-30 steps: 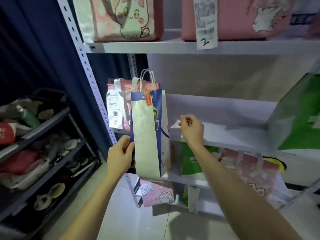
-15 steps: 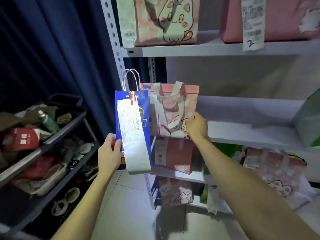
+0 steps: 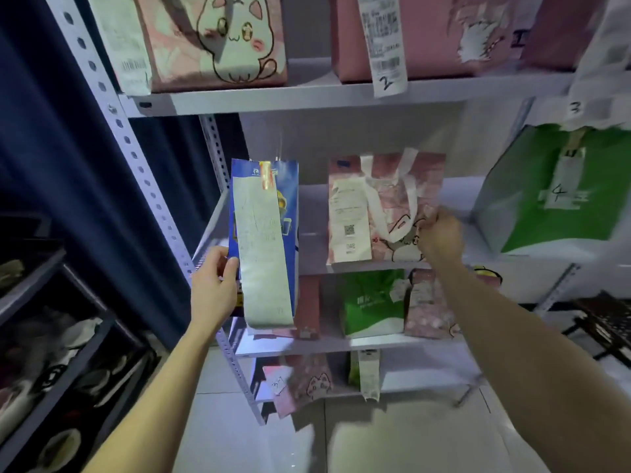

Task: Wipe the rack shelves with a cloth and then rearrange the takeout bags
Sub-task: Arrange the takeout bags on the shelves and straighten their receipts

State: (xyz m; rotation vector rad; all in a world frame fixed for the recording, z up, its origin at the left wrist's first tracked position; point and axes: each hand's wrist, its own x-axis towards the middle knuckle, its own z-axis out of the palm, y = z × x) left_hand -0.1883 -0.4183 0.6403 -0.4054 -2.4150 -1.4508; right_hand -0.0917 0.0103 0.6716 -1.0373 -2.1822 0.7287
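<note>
**Pink bag slid right, blue bag still off the shelf**

Shifted rightward along the middle shelf (image 3: 454, 240) since half a second ago: pink cat-print bag (image 3: 386, 208), formerly tight against the blue bag, now well apart from it and standing upright at the shelf's front edge. Gripped at its right side by the right hand (image 3: 440, 233), fingers closed on the fabric near the lower part of the white strap. Left of the pink bag and out in front of the shelf: blue paper bag (image 3: 264, 240), held in the air, upright, by the left hand (image 3: 213, 285), thumb pressed on its near face at the lower left edge, remaining fingers behind it. Long receipt (image 3: 263, 261) hanging down the blue bag's front, curling past its bottom. Right of the pink bag, on the same shelf: green bag (image 3: 560, 196) marked 4, not touching it.

Judged from the look: pink bag soft and non-woven, light, prone to buckling under a sideways push, so better steered low near the base or lifted by the strap. Blue bag stiff paper, tall, narrow, tippy, likely light; best taken by the side crease or the cord handles, never by the loose receipt, which could tear off. Cleared gap left of the pink bag looks like the probable slot for it. No cloth in view.
</note>
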